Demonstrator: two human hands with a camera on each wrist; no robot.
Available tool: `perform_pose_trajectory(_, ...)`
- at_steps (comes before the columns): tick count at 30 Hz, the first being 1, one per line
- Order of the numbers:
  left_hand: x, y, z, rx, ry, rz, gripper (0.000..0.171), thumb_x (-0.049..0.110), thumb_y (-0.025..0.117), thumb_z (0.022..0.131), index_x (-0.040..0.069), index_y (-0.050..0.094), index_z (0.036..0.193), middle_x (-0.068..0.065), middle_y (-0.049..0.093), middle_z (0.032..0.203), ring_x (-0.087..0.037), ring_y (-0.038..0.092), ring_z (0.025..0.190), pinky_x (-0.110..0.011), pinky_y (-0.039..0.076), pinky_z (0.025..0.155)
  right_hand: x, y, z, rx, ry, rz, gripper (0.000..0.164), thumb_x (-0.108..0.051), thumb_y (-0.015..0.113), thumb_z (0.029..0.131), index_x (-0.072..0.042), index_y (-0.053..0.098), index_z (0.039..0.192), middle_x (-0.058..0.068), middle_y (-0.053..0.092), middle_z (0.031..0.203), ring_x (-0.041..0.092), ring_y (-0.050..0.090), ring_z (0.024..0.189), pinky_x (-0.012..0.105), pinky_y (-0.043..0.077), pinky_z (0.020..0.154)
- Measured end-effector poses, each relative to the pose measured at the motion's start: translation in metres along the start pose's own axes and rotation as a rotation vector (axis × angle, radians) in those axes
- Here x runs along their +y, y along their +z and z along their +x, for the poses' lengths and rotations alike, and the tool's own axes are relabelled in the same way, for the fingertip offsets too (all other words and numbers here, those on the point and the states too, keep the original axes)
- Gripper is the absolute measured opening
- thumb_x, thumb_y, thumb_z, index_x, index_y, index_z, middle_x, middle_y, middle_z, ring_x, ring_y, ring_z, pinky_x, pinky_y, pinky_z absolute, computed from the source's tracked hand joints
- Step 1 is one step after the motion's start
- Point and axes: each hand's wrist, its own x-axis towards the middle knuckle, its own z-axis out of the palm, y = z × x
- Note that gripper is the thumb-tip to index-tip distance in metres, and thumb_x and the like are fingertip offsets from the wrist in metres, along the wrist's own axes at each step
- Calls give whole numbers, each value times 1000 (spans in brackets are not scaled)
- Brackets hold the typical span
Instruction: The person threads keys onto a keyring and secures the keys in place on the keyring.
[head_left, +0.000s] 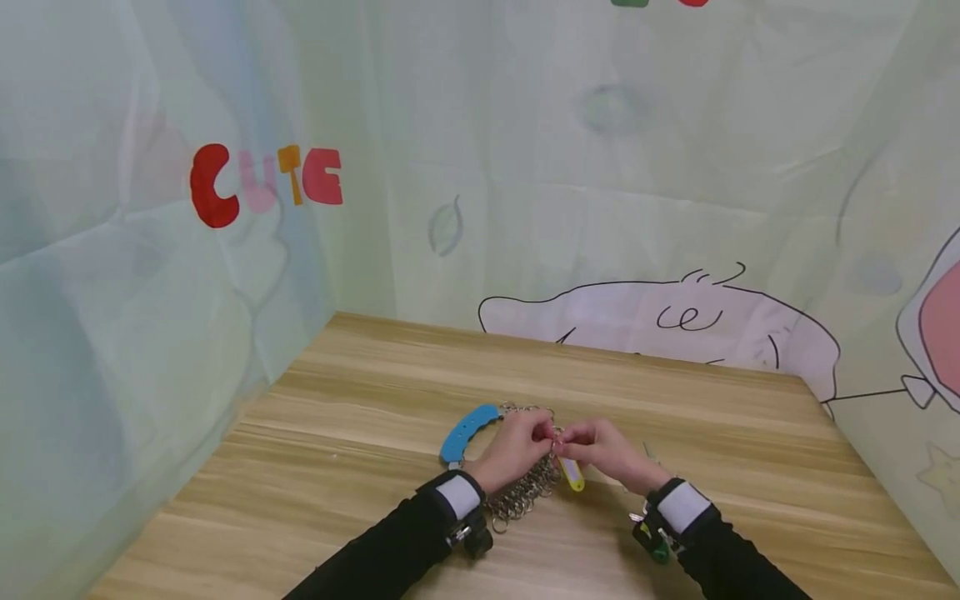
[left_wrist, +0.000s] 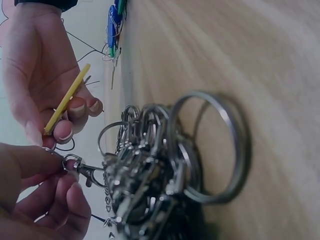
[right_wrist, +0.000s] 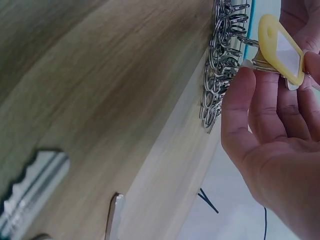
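The rings (head_left: 528,493), a bunch of many metal rings, lie on the table (head_left: 375,367), and a curved blue band (head_left: 468,430) is just to the left of them. The left hand (head_left: 512,454) is above the rings; with thumb and forefinger pressed together it pinches the end of a small metal clasp (left_wrist: 89,173), which stands just beside the rings. The right hand (head_left: 606,454) is to the right of the rings, and its fingertips come close to those of the left hand. It holds a yellow tag (head_left: 573,475) with a white label, the fingers being curled around it and the thumb near a metal piece at its side; whether the thumb presses the tag itself or only this piece, I cannot tell. So the tag is in the right hand, near the right edge of the rings. One large ring (left_wrist: 241,145) sits at the edge of the bunch, on the side toward the person. Well apart from the rings, also to the right, a green piece (head_left: 660,552) is partly hidden by the right wrist. The right wrist view shows a notched metal blade (right_wrist: 37,192), well apart from the rings.
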Motion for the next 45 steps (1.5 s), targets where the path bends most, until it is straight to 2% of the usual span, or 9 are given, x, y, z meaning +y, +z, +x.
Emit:
perform_pose_trajectory(5,1,1,0,15,4,12,14,2,67,85,9,59,77,-1,63,74,-3,49,65,-15,42,57,-3,1,-1,13,-11,-23,23,-19,60,94,1,70,101,22,71,95,9,55,73,22,44,64)
perform_pose_trajectory(11,3,3,2,44,8,37,15,0,68,83,9,59,75,-2,64,73,-2,48,64,-14,41,57,-6,3,-2,37,-21,-5,23,-14,60,93,7,67,99,24,71,93,12,63,80,21,47,71)
perform_pose_trajectory(15,4,3,3,58,25,47,15,-2,68,82,7,59,74,-4,65,73,-3,48,64,-14,40,56,-5,5,-1,59,-31,-7,19,-11,62,91,6,68,98,23,71,92,12,63,80,19,46,71)
perform_pose_trajectory(21,5,2,3,46,-16,37,13,0,67,84,8,60,76,-2,64,74,-4,49,65,-15,42,57,-4,7,0,112,-48,-75,17,-12,65,89,3,68,96,17,73,91,12,64,77,18,47,66)
perform_pose_trajectory(29,4,2,3,46,-43,66,15,1,67,84,10,60,75,1,62,72,-4,49,65,-15,41,58,-7,12,0,122,-96,-62,16,-3,65,87,7,54,94,26,71,94,30,72,87,19,52,66)
perform_pose_trajectory(34,4,2,4,49,-44,73,15,1,67,82,10,60,74,1,61,71,-4,48,64,-16,41,58,-8,12,-2,115,-118,-59,16,-2,64,87,7,52,94,27,71,94,32,72,87,18,50,63)
perform_pose_trajectory(40,4,2,4,23,-84,47,10,1,65,84,9,62,78,-1,63,73,-4,50,63,-16,42,56,-5,14,-3,148,-128,-53,14,0,65,85,6,55,93,24,72,92,26,71,84,18,50,63)
perform_pose_trajectory(42,5,1,5,18,-78,39,9,0,65,84,7,62,80,-1,63,71,-4,49,61,-16,42,55,-5,15,-3,174,-132,-55,11,2,65,84,5,56,91,22,71,91,23,70,84,19,51,65)
perform_pose_trajectory(45,5,-1,6,5,-57,44,8,0,64,84,7,63,82,-1,61,69,-4,48,58,-18,41,61,-6,17,-1,214,-134,-69,8,4,65,82,1,60,88,18,71,90,18,69,85,19,52,69)
